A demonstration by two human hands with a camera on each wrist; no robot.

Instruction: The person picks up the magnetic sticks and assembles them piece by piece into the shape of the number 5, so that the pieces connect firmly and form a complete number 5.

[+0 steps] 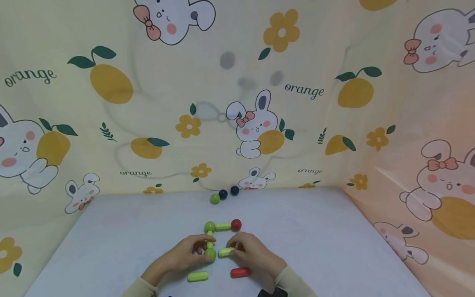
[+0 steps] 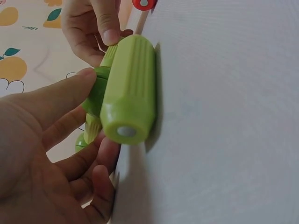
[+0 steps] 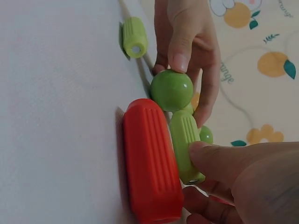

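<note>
In the head view my left hand (image 1: 185, 252) grips a green ball (image 1: 210, 255) at the near end of a toy piece. From it a light green rod (image 1: 210, 242) runs back to a second green ball (image 1: 209, 226); another light green rod (image 1: 223, 226) goes right to a red ball (image 1: 236, 224). Between thumb and fingers, my right hand (image 1: 254, 252) pinches a loose light green rod (image 1: 224, 252), one end pointing at the near ball. The right wrist view shows this rod (image 3: 184, 144) close up, its end right by the green ball (image 3: 171, 90).
Nearer the person lie a light green rod (image 1: 198, 276) with a metal disc in its end and a red rod (image 1: 240, 272). At the table's back edge sit a green ball (image 1: 215, 198) and two dark blue balls (image 1: 223, 194). A patterned cloth (image 1: 222, 165) hangs behind.
</note>
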